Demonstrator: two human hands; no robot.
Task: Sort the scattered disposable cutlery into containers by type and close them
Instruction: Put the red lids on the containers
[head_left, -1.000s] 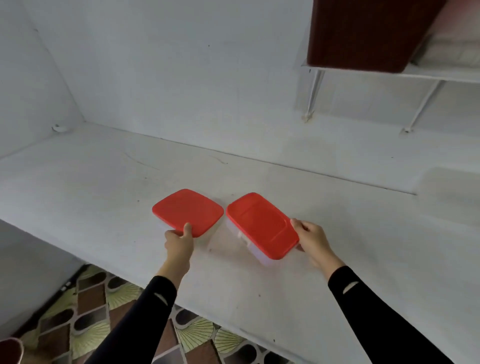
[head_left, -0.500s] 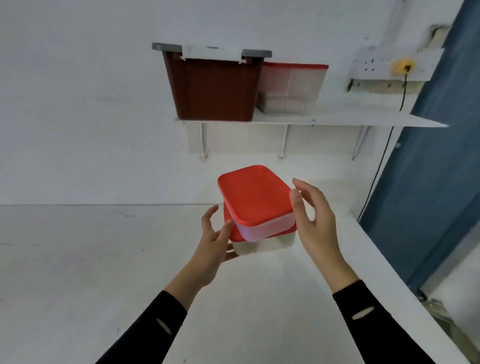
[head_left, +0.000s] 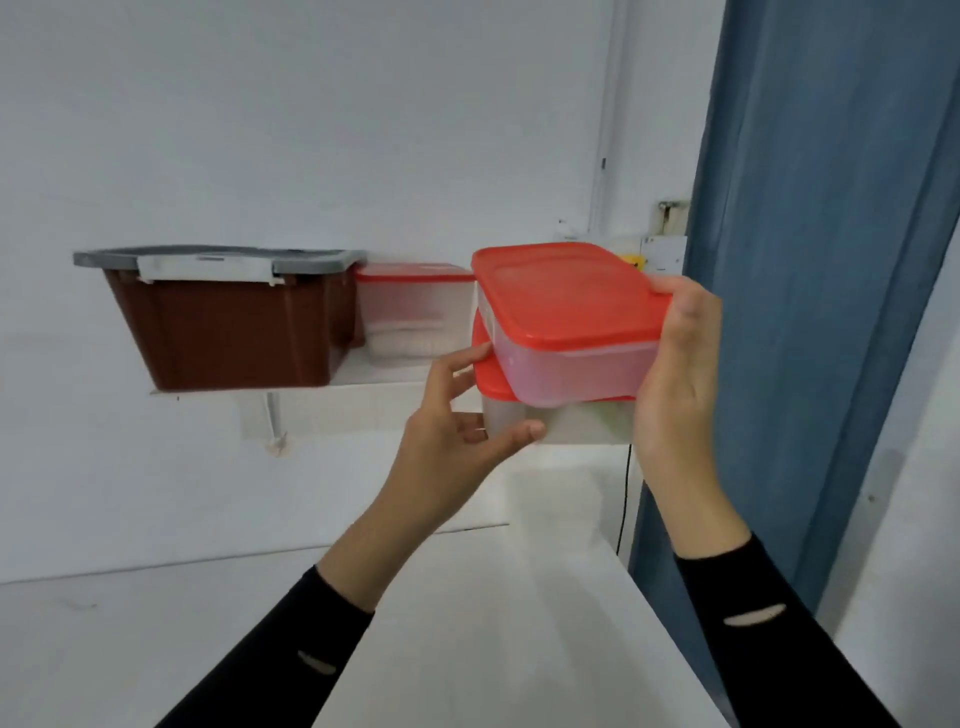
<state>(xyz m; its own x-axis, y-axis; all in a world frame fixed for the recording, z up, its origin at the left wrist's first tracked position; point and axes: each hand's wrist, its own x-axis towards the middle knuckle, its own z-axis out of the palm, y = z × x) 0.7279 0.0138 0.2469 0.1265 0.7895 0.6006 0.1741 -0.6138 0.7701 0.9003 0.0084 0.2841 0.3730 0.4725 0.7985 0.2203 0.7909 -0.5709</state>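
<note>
While the left hand pinches the lower container, the right hand clasps the upper container, centre-right.

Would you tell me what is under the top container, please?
A lower container, also red-lidded, its contents unseen, pinched by the left hand; the right hand grips the top container.

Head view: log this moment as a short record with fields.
held: top box stacked on bottom box, both red lids on
left hand: grips the bottom box's left side
right hand: grips the stack's right side
where: held up in front of the shelf
on shelf: brown bin, third box with red lid
below: white counter
</note>
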